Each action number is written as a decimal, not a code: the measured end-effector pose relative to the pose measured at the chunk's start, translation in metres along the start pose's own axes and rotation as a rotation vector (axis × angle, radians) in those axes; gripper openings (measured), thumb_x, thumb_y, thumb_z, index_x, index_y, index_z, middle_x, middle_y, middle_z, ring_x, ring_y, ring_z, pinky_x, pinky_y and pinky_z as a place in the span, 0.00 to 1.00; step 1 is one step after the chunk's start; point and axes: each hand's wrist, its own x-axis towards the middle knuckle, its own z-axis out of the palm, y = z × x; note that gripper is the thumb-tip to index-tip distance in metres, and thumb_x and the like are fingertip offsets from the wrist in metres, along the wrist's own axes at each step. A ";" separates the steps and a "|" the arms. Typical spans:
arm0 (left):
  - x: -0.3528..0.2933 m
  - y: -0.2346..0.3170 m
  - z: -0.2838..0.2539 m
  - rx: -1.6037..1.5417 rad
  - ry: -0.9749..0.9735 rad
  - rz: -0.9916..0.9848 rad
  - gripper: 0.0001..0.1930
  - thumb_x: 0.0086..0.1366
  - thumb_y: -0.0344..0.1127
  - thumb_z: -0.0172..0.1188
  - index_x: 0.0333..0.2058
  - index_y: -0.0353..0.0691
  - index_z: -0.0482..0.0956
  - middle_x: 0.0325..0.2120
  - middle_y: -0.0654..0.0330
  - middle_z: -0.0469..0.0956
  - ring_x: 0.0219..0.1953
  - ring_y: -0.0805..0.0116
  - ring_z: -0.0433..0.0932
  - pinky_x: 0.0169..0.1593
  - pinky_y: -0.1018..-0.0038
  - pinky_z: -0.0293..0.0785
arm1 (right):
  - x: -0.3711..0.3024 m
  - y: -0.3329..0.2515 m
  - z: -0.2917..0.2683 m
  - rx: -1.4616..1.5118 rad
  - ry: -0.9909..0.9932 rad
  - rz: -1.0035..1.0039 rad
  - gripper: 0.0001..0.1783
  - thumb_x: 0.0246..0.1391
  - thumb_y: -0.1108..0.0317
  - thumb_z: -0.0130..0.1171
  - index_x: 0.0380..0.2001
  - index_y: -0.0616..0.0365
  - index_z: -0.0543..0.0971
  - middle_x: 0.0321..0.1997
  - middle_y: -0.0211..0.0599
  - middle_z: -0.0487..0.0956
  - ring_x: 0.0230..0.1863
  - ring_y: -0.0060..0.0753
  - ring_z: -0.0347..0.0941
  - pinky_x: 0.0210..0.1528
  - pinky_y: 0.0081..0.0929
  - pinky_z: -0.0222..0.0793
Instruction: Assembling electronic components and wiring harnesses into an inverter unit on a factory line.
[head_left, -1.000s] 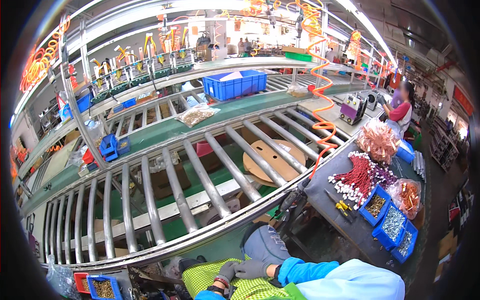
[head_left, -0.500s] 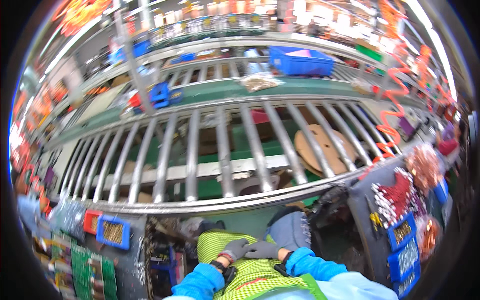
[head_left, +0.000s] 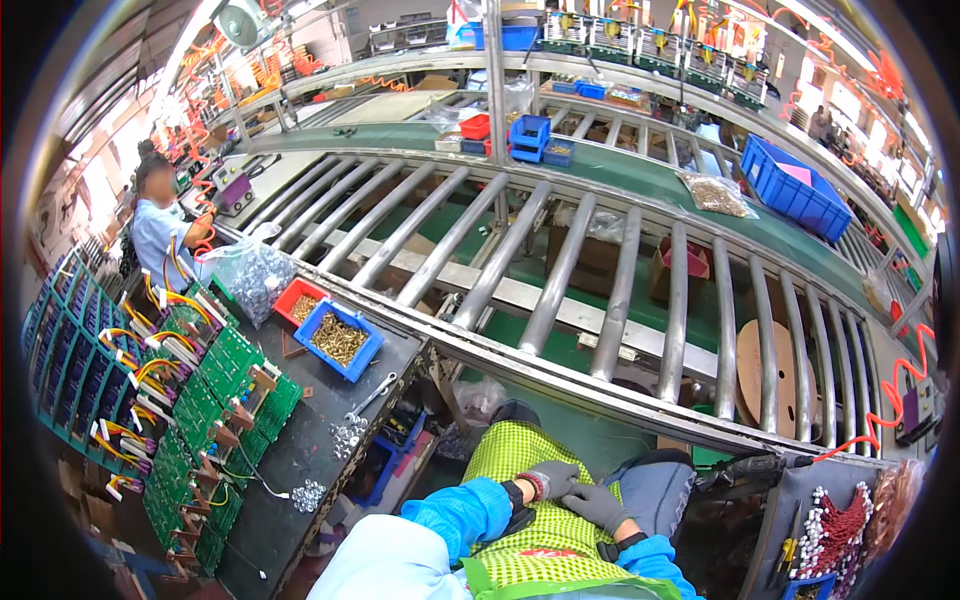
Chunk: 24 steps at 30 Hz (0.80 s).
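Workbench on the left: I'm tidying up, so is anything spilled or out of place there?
Possibly: small silvery parts lie loose beside the wrench, and a second pile sits elsewhere on the workbench. They look odd because the brass-coloured pieces are in a blue bin, though the piles may be deliberate.

Wide fisheye view from the wearer's head, tilted down and forward over the lap.
The left of two side-by-side head cameras gives an upright, unmirrored picture, ringed in black. Nearest, at the lower edge, the blue sleeves [head_left: 460,515] lead to the left grip [head_left: 552,478] and right grip [head_left: 596,506] over the checked apron [head_left: 505,455]. The dark tabletop [head_left: 268,525] lies close on the left; the roller conveyor [head_left: 558,275] arcs across the middle distance, bent by the lens.
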 end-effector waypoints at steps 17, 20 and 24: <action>0.006 -0.005 0.005 0.031 0.016 0.017 0.18 0.60 0.44 0.51 0.45 0.43 0.77 0.38 0.49 0.80 0.42 0.48 0.78 0.46 0.57 0.71 | 0.001 -0.002 0.001 0.035 0.033 -0.033 0.19 0.56 0.54 0.57 0.45 0.54 0.80 0.37 0.43 0.82 0.38 0.37 0.78 0.44 0.33 0.72; 0.004 -0.003 0.002 0.051 0.009 0.021 0.17 0.61 0.44 0.51 0.45 0.44 0.76 0.38 0.49 0.80 0.42 0.48 0.78 0.46 0.57 0.71 | 0.000 -0.005 0.000 0.044 0.033 -0.024 0.19 0.56 0.54 0.57 0.46 0.54 0.80 0.37 0.43 0.82 0.38 0.37 0.78 0.44 0.33 0.72; 0.001 -0.001 0.001 0.036 0.018 0.012 0.17 0.61 0.44 0.51 0.46 0.44 0.76 0.39 0.49 0.80 0.42 0.48 0.78 0.46 0.57 0.71 | 0.000 -0.006 0.000 0.072 0.059 -0.023 0.19 0.55 0.53 0.58 0.44 0.53 0.81 0.36 0.45 0.82 0.38 0.41 0.79 0.43 0.34 0.72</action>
